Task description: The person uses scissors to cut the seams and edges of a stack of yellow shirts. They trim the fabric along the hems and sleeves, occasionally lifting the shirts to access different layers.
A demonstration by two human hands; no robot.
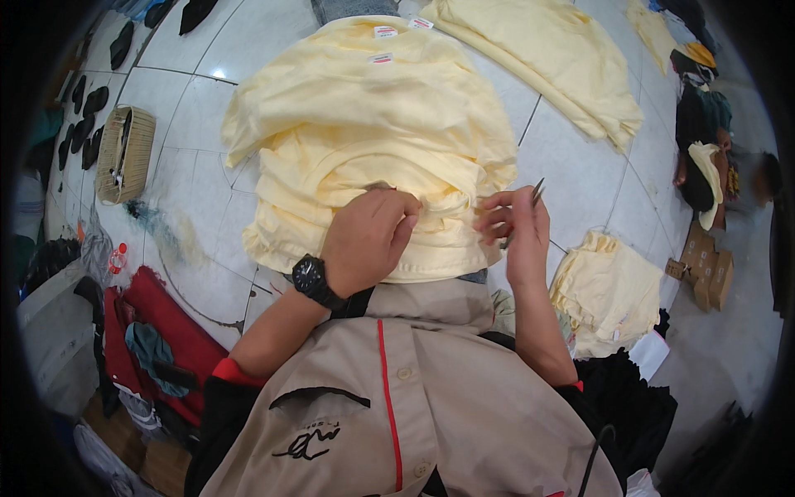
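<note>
Pale yellow shirts (pixel 364 99) lie in a rumpled pile right in front of me, with small white labels showing near the far edge. Across the near part of the pile, the fingers of my left hand (pixel 373 236) are bent and pinched on the cloth of the top shirt (pixel 331 178). Just right of the pile's near part is my right hand (pixel 523 236), fingers curled. It holds a slim metal tool (pixel 538 190), probably thread snips; a pointed end sticks out above the hand and the rest is mostly hidden.
More yellow cloth (pixel 555 58) is spread at the far right. A folded yellow stack (pixel 609 286) lies at right, beside black cloth (pixel 621 398). A woven basket (pixel 126 155) stands at left, near red cloth (pixel 166 331). Another person (pixel 704 153) and cardboard boxes (pixel 704 265) are far right.
</note>
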